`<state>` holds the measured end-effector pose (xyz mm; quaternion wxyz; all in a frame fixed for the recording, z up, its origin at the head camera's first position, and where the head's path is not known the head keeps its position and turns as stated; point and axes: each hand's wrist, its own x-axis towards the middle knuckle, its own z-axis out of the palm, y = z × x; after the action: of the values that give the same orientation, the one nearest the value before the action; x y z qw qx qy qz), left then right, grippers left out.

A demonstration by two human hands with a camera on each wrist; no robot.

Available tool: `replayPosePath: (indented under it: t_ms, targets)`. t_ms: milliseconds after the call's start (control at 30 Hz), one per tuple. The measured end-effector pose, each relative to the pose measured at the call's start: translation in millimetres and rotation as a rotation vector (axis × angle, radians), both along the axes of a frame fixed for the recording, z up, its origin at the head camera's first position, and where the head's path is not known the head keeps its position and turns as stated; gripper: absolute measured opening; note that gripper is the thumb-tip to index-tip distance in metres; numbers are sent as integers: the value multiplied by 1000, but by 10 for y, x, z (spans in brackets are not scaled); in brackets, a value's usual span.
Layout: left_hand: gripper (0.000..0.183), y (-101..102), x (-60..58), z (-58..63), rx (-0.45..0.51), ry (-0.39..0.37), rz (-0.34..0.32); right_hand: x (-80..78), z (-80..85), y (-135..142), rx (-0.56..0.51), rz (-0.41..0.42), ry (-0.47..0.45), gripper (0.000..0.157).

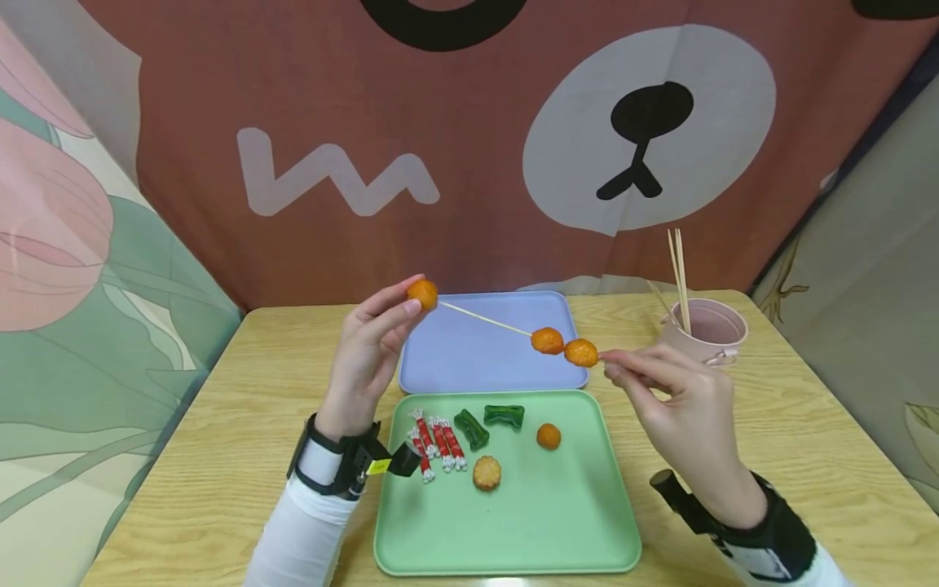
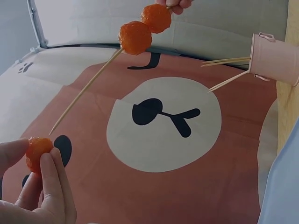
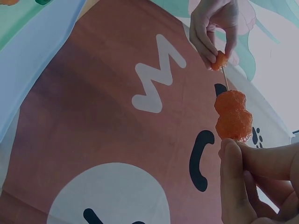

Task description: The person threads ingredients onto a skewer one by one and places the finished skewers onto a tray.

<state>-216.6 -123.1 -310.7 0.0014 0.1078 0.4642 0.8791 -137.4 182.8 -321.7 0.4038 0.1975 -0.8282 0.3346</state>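
Note:
My left hand pinches an orange ball between thumb and fingertips. Threaded on a thin wooden skewer are two more glossy orange balls, side by side near its right end. That end is pinched by my right hand, thumb and forefinger right beside the balls. The skewer's bare tip is at the edge of the ball in my left hand; whether it touches or enters it, I cannot tell. Both hands are raised above the trays.
Below lies a green tray with red-wrapped sticks, two green bone-shaped pieces, a loose orange ball and a scalloped tan biscuit. Behind it sits a blue tray. A pink bucket at the right holds several skewers.

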Motion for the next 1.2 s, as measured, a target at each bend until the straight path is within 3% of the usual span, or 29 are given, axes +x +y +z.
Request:
replayPosePath:
  t_ms: [667,1200]
  targets:
    - [26,62,19,-22,-45,20,-18,-5,-33,-18,-11,26,-15,24]
    - [20,190,36,-82,-189,18,0,-35,-89,-81,-37,97,-40,22]
